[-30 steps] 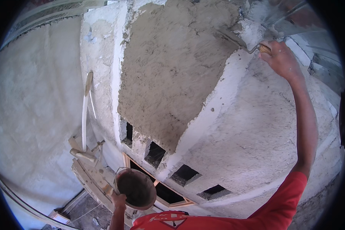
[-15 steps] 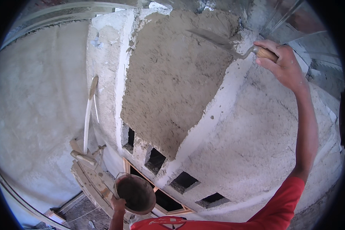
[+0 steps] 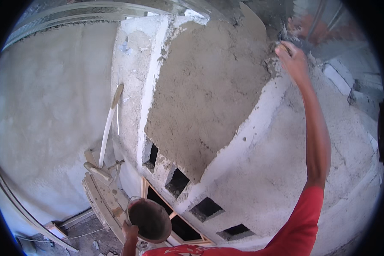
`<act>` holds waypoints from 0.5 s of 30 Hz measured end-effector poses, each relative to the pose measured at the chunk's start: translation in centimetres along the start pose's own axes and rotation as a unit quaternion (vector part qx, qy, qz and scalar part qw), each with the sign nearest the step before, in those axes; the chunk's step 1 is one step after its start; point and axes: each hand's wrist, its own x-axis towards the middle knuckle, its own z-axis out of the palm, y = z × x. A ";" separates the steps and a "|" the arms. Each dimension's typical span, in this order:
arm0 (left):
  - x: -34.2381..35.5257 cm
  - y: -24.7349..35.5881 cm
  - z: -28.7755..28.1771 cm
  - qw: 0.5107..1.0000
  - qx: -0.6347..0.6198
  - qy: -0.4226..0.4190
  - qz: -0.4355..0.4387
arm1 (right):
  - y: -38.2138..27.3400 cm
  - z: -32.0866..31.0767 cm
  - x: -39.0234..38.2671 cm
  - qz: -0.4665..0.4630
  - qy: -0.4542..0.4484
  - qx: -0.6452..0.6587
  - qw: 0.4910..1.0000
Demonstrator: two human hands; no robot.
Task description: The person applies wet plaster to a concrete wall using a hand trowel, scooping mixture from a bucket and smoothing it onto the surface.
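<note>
I see open wall (image 3: pixel 286 149) right of the ragged-edged plaster (image 3: pixel 205 94). The outstretched right hand (image 3: pixel 292 59) grips a trowel (image 3: pixel 254 23) at the plaster's top-right corner, contact unclear; the left hand (image 3: pixel 131 231) clutches the bucket (image 3: pixel 167 226).

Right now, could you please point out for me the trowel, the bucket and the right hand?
Trowel (image 3: pixel 255 23): head view, on the middle of its blade.
Bucket (image 3: pixel 166 225): head view, on its wall, right side.
Right hand (image 3: pixel 295 60): head view, on the back of the hand.

One trowel (image 3: pixel 256 23); one bucket (image 3: pixel 164 224); four wall holes (image 3: pixel 177 182); two window openings (image 3: pixel 185 228)
</note>
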 end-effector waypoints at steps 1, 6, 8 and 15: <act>0.0 -0.5 0.3 1.000 -0.009 0.003 -0.006 | 0.5 -0.4 -0.3 0.003 0.009 -0.003 1.000; 0.9 -2.6 -0.5 1.000 0.009 -0.002 -0.002 | -2.0 -0.4 -6.2 0.063 -0.089 -0.010 0.994; 0.3 -2.0 -0.8 0.999 0.038 0.006 0.016 | -2.0 0.2 -9.4 0.076 -0.192 -0.018 0.978; -2.7 5.5 1.6 0.994 0.066 -0.076 0.029 | -1.8 6.5 -27.5 0.002 -0.639 0.111 0.761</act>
